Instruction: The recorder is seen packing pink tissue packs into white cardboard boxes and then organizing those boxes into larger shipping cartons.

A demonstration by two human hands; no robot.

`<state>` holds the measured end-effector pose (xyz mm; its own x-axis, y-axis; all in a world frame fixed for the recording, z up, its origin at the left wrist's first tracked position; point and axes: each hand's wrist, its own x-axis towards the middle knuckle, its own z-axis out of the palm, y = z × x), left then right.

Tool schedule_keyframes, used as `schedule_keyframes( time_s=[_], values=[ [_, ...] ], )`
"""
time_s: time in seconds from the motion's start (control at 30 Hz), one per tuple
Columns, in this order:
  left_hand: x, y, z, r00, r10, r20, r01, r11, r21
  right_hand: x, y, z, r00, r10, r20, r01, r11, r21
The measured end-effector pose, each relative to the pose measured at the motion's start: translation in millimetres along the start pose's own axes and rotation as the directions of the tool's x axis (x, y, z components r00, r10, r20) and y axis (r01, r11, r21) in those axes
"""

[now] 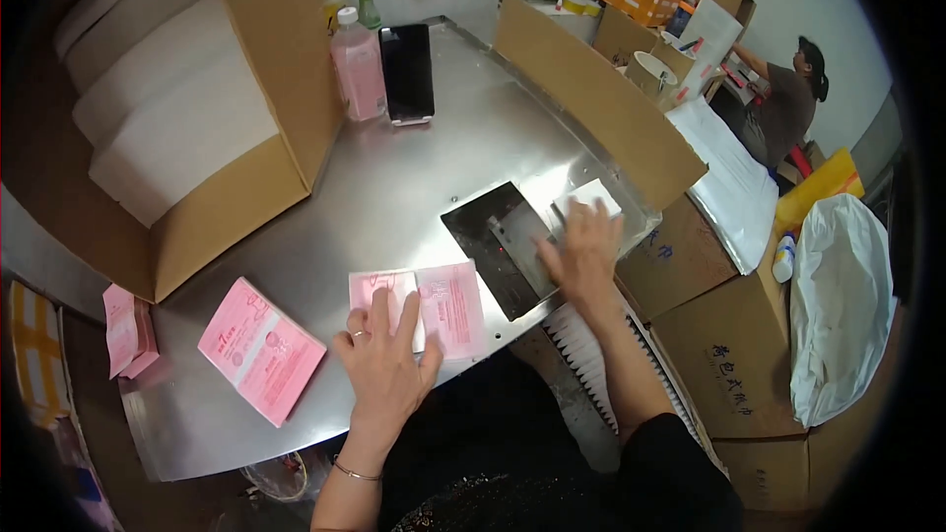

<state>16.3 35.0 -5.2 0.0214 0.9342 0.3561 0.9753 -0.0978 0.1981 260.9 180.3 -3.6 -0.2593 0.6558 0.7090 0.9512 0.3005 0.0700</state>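
Note:
My left hand (382, 355) lies with fingers spread over a small folded white tissue (407, 288), pressing it onto a pink printed plastic wrapper (451, 310) at the table's front edge. To the right, my right hand (586, 251), slightly blurred, reaches over a white tissue stack (596, 199) beside a dark rectangular opening (493, 236) in the metal tabletop. Its thumb stands apart from the fingers, which touch or hover at the stack; I cannot tell which. Left of my left hand rests a pile of pink wrappers (262, 350).
A large open carton (266, 69) with white stacks stands at the left. Behind stand a pink-liquid bottle (357, 64) and a propped phone (407, 74). A cardboard flap (596, 94) edges the metal table (394, 177). Cartons (729, 355) line the right; a person (788, 99) sits farther back.

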Motion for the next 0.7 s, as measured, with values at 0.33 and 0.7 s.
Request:
schedule_keyframes(
  time_s=[0.33,0.7],
  values=[
    [16,1,-5,0.986,0.116,-0.122,-0.108,0.992,0.064,8,50,36,0.968,0.235,0.085,-0.25,0.924,0.289],
    [16,3,4,0.993,0.099,-0.062,-0.1,0.995,-0.021,-1,60,46,0.98,0.178,0.085,-0.195,0.938,0.285]
  ],
)
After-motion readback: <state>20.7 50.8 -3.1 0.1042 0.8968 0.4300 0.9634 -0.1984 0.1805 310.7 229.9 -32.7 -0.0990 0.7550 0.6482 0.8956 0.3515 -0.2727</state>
